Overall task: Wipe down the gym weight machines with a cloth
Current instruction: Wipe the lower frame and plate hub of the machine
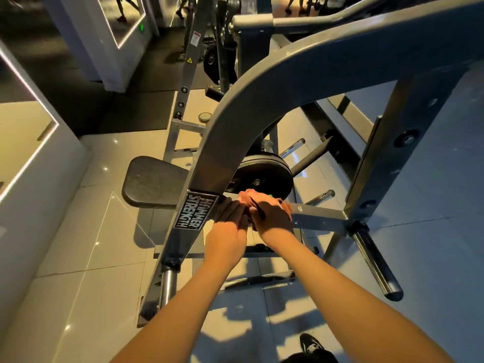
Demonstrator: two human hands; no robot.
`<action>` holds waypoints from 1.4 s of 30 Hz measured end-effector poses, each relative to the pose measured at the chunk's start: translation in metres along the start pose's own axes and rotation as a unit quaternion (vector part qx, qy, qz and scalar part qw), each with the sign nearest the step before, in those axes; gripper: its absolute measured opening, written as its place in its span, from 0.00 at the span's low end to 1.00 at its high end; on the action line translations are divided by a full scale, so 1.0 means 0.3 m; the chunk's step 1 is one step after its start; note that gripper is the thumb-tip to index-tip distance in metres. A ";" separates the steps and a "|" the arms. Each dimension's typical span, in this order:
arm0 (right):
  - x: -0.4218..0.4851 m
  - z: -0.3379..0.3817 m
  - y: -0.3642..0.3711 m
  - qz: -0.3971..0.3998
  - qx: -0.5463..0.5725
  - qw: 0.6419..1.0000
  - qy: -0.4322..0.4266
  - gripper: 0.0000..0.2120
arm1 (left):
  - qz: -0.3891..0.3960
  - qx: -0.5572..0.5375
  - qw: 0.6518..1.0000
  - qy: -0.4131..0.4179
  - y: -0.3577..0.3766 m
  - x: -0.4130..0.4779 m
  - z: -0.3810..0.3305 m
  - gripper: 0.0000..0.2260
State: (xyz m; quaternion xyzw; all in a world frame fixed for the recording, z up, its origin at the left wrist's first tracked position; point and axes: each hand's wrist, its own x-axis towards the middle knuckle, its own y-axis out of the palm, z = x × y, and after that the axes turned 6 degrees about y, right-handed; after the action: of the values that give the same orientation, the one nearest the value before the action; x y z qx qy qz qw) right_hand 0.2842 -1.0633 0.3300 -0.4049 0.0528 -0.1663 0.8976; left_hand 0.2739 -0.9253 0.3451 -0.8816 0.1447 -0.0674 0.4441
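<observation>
Head view, middle of the frame: the left hand (227,231) lies flat on the low bar (319,216) of the gray machine (288,72), the right hand (272,216) curls its grip beside it on what may be the cloth, I cannot tell, and most wiping looks left to do.

I see the weight plate (264,174) at centre, the seat pad (154,179) at nine o'clock, the frame arm (212,163) between them, a peg (377,265) at four, a shoe (311,344) at six
</observation>
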 end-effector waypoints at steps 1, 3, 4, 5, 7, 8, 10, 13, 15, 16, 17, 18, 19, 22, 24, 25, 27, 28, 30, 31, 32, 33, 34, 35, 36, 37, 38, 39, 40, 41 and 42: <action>0.002 -0.045 -0.022 -0.011 0.007 1.000 0.011 0.17 | 0.000 0.003 1.000 0.002 0.009 -0.003 -0.007 0.19; 0.011 -0.140 -0.062 -0.053 0.058 0.996 0.029 0.15 | -0.007 -0.008 1.000 0.021 0.038 -0.009 -0.013 0.19; 0.018 -0.172 -0.075 -0.070 0.091 0.993 0.030 0.14 | -0.022 -0.013 0.999 0.038 0.055 -0.008 -0.014 0.19; 0.036 -0.183 -0.078 -0.071 0.107 0.991 0.025 0.13 | -0.050 -0.013 0.997 0.059 0.071 -0.002 -0.014 0.19; 0.061 -0.152 -0.059 -0.042 0.117 0.992 -0.019 0.13 | -0.102 -0.024 0.992 0.067 0.113 0.016 0.000 0.19; 0.068 -0.127 -0.042 -0.017 0.111 0.992 -0.050 0.11 | -0.113 -0.023 0.992 0.048 0.130 0.019 -0.002 0.19; 0.072 -0.091 -0.024 0.037 0.071 0.987 -0.136 0.10 | -0.115 -0.021 0.993 0.006 0.160 0.023 -0.013 0.19; 0.101 -0.150 -0.055 0.084 0.059 0.973 -0.205 0.18 | -0.134 -0.041 0.989 -0.047 0.186 0.017 -0.048 0.20; 0.114 -0.248 -0.093 0.058 0.076 0.976 -0.195 0.18 | -0.164 -0.007 0.986 -0.010 0.210 0.009 -0.064 0.22; 0.107 -0.300 -0.103 0.039 0.095 0.980 -0.173 0.17 | -0.171 -0.005 0.985 -0.003 0.227 0.005 -0.071 0.23; 0.095 -0.333 -0.104 0.019 0.101 0.983 -0.149 0.18 | -0.167 -0.004 0.986 -0.009 0.241 -0.001 -0.080 0.24; 0.084 -0.348 -0.096 0.003 0.103 0.985 -0.139 0.20 | -0.159 -0.003 0.987 -0.020 0.257 -0.007 -0.086 0.25; 0.077 -0.331 -0.088 0.002 0.105 0.984 -0.141 0.20 | -0.144 -0.006 0.988 -0.046 0.263 -0.017 -0.100 0.26; 0.082 -0.195 -0.098 0.066 0.110 0.957 -0.260 0.18 | -0.127 -0.025 0.987 -0.092 0.249 -0.027 -0.126 0.23; 0.101 -0.146 -0.115 0.123 0.096 0.935 -0.318 0.17 | -0.155 -0.036 0.980 -0.115 0.212 -0.033 -0.148 0.21; 0.109 -0.159 -0.124 0.140 0.095 0.931 -0.325 0.18 | -0.156 -0.025 0.980 -0.117 0.190 -0.041 -0.164 0.20; 0.110 -0.256 -0.133 0.138 0.089 0.938 -0.304 0.20 | -0.132 0.019 0.989 -0.066 0.169 -0.060 -0.175 0.22; 0.105 -0.314 -0.137 0.123 0.088 0.946 -0.288 0.20 | -0.112 0.043 0.992 -0.049 0.160 -0.072 -0.178 0.23; 0.090 -0.403 -0.143 0.086 0.091 0.959 -0.255 0.20 | -0.073 0.079 0.992 -0.067 0.145 -0.083 -0.183 0.22; 0.076 -0.416 -0.146 0.075 0.088 0.966 -0.232 0.21 | -0.060 0.083 0.989 -0.104 0.134 -0.085 -0.200 0.21; 0.070 -0.409 -0.143 0.067 0.090 0.970 -0.217 0.24 | -0.051 0.086 0.986 -0.131 0.126 -0.083 -0.211 0.19; 0.065 -0.376 -0.146 0.065 0.097 0.971 -0.210 0.27 | -0.057 0.085 0.985 -0.139 0.120 -0.078 -0.221 0.18; 0.062 -0.334 -0.144 0.065 0.107 0.967 -0.220 0.29 | -0.067 0.074 0.985 -0.141 0.113 -0.075 -0.235 0.18; 0.057 -0.277 -0.152 0.080 0.113 0.963 -0.232 0.26 | -0.080 0.064 0.986 -0.134 0.114 -0.070 -0.239 0.18; 0.059 -0.224 -0.153 0.106 0.117 0.957 -0.244 0.21 | -0.093 0.049 0.986 -0.129 0.114 -0.068 -0.237 0.17; 0.064 -0.177 -0.156 0.130 0.112 0.951 -0.256 0.17 | -0.101 0.034 0.985 -0.138 0.119 -0.065 -0.226 0.16; 0.076 -0.156 -0.145 0.141 0.106 0.944 -0.277 0.15 | -0.102 0.019 0.982 -0.158 0.119 -0.065 -0.218 0.14; 0.085 -0.154 -0.141 0.147 0.097 0.941 -0.288 0.16 | -0.100 0.014 0.980 -0.174 0.120 -0.066 -0.209 0.13; 0.089 -0.180 -0.132 0.144 0.090 0.941 -0.293 0.17 | -0.095 0.011 0.978 -0.184 0.117 -0.068 -0.202 0.13; 0.089 -0.219 -0.129 0.135 0.086 0.944 -0.289 0.18 | -0.093 0.011 0.979 -0.183 0.115 -0.067 -0.200 0.13; 0.091 -0.269 -0.130 0.117 0.089 0.948 -0.283 0.20 | -0.092 0.012 0.980 -0.176 0.111 -0.070 -0.201 0.13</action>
State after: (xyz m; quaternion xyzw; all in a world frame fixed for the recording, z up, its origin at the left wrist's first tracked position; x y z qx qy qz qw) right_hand 0.2813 -1.1539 0.3063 -0.3449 -0.1711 0.0569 0.9212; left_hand 0.2326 -0.9834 0.3544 -0.8837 -0.0183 0.0465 0.4654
